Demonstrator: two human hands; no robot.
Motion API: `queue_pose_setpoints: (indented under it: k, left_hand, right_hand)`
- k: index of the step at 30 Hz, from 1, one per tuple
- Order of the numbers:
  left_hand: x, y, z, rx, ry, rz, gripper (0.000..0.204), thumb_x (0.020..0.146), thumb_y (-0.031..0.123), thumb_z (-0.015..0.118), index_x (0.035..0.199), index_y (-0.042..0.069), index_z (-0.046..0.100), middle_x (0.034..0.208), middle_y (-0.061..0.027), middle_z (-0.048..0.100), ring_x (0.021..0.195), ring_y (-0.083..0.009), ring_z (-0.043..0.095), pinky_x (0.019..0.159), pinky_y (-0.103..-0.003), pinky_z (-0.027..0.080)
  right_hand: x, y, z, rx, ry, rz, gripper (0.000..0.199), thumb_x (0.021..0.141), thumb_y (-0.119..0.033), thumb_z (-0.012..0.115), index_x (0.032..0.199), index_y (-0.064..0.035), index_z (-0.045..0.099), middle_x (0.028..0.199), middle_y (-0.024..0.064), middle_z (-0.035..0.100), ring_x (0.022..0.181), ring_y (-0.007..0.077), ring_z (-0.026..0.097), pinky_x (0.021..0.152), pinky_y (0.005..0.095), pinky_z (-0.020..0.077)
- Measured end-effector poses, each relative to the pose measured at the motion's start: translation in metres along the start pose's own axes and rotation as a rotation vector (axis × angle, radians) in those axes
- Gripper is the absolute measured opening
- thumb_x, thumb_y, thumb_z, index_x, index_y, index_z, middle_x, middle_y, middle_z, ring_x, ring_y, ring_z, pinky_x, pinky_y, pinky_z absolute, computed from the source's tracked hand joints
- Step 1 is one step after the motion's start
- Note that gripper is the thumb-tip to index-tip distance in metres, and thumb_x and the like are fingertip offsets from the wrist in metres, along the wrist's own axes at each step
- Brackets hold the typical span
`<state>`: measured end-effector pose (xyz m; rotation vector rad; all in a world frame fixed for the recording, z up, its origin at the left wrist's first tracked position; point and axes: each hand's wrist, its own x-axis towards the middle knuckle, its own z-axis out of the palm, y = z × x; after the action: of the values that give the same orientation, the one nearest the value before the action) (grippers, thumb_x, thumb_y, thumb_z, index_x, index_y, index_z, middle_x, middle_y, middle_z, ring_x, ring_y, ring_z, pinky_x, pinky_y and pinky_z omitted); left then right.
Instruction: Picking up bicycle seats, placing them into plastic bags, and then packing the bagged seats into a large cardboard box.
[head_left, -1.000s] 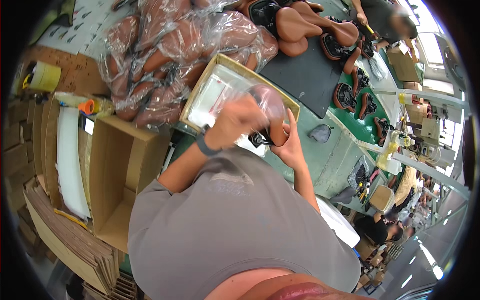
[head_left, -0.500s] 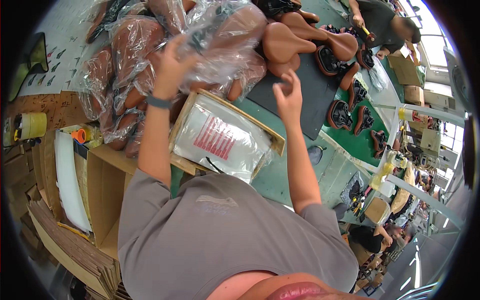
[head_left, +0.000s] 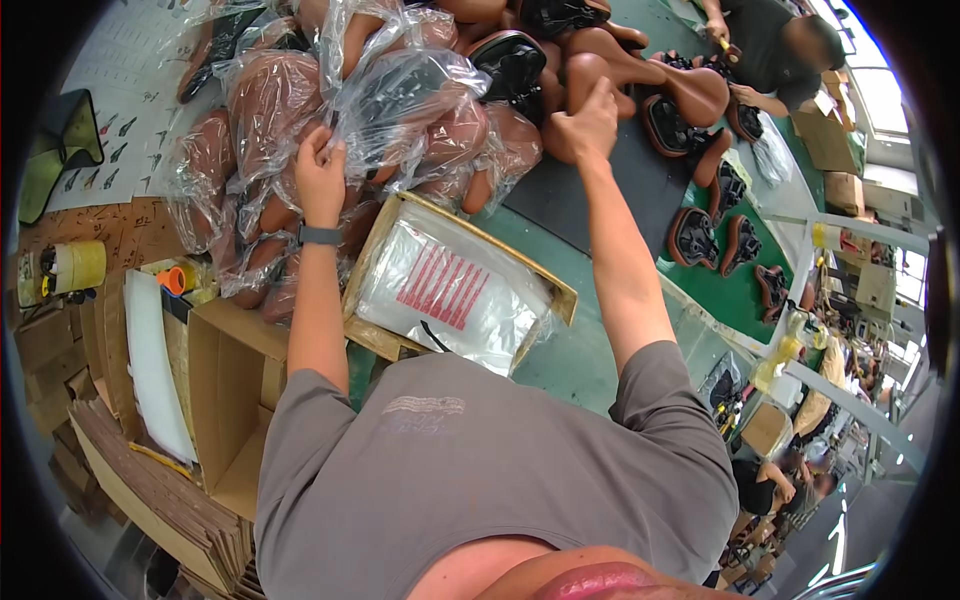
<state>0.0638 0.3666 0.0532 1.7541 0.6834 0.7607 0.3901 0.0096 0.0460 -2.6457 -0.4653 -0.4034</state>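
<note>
A pile of brown saddles in clear plastic bags (head_left: 300, 110) fills the far left of the bench. My left hand (head_left: 320, 172), with a dark wristband, grips the plastic of one bagged saddle (head_left: 405, 105) at the pile's near edge. My right hand (head_left: 586, 125) is stretched farther out, fingers curled around a bare brown saddle (head_left: 585, 62) lying on a dark mat (head_left: 610, 205). Between my arms lies a shallow cardboard tray (head_left: 560, 295) of flat clear bags with red print.
An open cardboard box (head_left: 235, 385) and a white foam sheet (head_left: 150, 360) stand at my left, with a tape roll (head_left: 80, 265) and stacked flat cardboard (head_left: 130, 490). Black saddle bases (head_left: 715, 240) lie on the green bench. Another person (head_left: 780, 50) works at the far right.
The bagged saddle held over the tray has gone up onto the pile with my left hand. My right hand has let it go and reached farther to the bare saddles.
</note>
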Motion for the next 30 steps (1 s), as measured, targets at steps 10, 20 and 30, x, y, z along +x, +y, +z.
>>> queue_pose_setpoints:
  k: [10,20,30]
  left_hand:
    - [-0.206,0.165,0.063,-0.022,-0.495,0.495,0.103,0.083,0.042,0.096,0.164,0.002,0.046,0.164,-0.0251,0.053,0.155,-0.0445,0.047,0.13,-0.054,0.035]
    - [-0.341,0.208,0.05,-0.192,-0.699,0.546,0.112,0.097,0.046,0.082,0.174,-0.005,0.018,0.176,-0.0352,0.03,0.169,-0.0421,0.025,0.137,-0.055,0.017]
    - [-0.289,0.296,0.017,0.425,-0.783,1.117,0.062,0.111,0.05,0.057,0.156,0.008,0.059,0.174,-0.0177,0.046,0.162,-0.0352,0.042,0.129,-0.052,0.04]
  right_hand:
    - [-0.213,0.056,-0.331,1.126,0.009,0.373,0.065,0.1,-0.007,0.069,0.161,0.0055,0.053,0.158,0.0233,0.062,0.142,0.0334,0.065,0.122,0.0462,0.0511]
    - [-0.421,-0.127,-0.297,1.632,-0.097,0.738,0.075,0.116,-0.062,0.049,0.168,-0.009,0.041,0.166,0.0143,0.055,0.151,0.0301,0.056,0.126,0.0514,0.0455]
    - [-0.486,-0.123,-0.346,2.19,-0.919,0.882,0.097,0.104,-0.089,0.038,0.146,-0.0027,0.052,0.096,0.0171,0.064,0.053,0.0239,0.058,0.037,0.0286,0.0446]
